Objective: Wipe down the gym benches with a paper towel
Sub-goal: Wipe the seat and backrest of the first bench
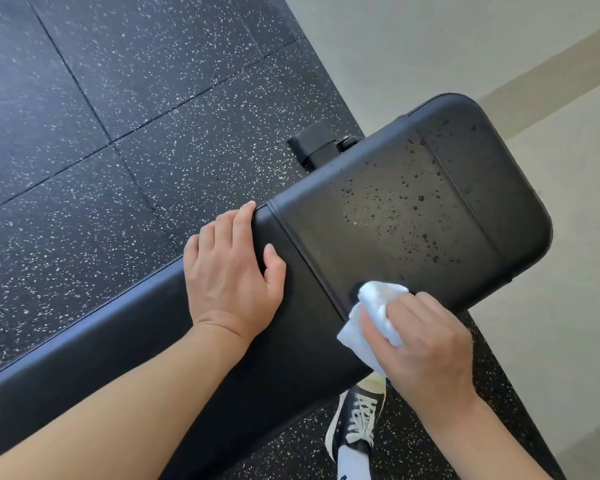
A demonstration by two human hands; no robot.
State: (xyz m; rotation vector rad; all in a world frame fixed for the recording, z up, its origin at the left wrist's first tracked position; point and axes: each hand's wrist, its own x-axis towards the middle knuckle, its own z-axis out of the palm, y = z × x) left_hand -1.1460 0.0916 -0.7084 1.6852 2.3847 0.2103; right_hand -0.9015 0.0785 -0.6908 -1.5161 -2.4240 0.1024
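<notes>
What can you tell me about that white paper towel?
The paper towel is white, soft-looking and crumpled into a loose wad. The right hand grips it, fingers over the top, pressing it against the near edge of the black bench pad. One corner hangs free below the hand. Spray droplets sit just beyond it, not yet wiped.

**Speckled rubber floor against a pale wall**

From my feed, most of what lies beneath is a floor [118,98] of black rubber tiles flecked with white, the seams between tiles showing as thin dark lines that cross at right angles. The view is tilted, so these seams run diagonally. Along the upper right the tiles meet a pale cream wall [413,46] in a straight edge. A slightly darker beige band [548,60] crosses that wall on a slant. The light I see is soft and even, with no hard shadows on tiles or wall.
</notes>
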